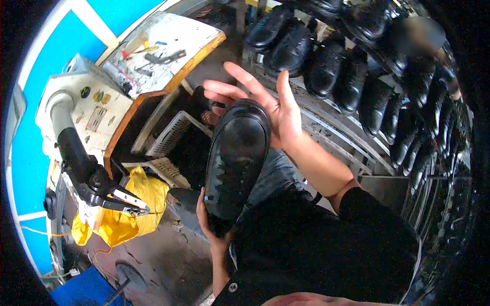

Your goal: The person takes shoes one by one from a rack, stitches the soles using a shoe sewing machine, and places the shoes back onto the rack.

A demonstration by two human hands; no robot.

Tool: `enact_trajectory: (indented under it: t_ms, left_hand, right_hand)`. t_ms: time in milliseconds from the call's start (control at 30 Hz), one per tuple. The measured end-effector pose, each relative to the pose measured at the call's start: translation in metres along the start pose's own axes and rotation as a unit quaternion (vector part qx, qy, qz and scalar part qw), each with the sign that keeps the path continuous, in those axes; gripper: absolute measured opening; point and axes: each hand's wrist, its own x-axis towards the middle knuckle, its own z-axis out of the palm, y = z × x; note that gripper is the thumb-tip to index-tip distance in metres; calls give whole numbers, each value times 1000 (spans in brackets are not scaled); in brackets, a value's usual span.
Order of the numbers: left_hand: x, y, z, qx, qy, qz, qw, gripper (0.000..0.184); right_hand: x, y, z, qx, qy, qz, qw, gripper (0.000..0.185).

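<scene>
Left hand [203,221], fingers curled round the shoe [236,158] at its heel [220,224], steadies it; right hand [268,104], fingers spread wide, seemingly backs the toe [244,125].

And we have tools [171,57] on the surface [189,33], a rack [352,140] holding shoes [324,69] off to its right, a basket [167,136] and bag [145,224] before it, panels [64,41] to its left.
</scene>
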Motion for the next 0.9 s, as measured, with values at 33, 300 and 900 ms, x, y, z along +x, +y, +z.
enact_trajectory:
  t_ms: [33,300,900]
  left_hand:
    - [3,2,1,0,-7,8,1000,99]
    - [-4,11,11,-247,27,-250,936,112]
    - [54,15,16,-513,-42,-320,795,53]
  right_hand:
    - [-4,-6,-2,-4,4,-7,1000,96]
    - [-33,-25,-15,-59,28,-19,998,93]
    - [-13,-147,69,-680,7,-376,629,69]
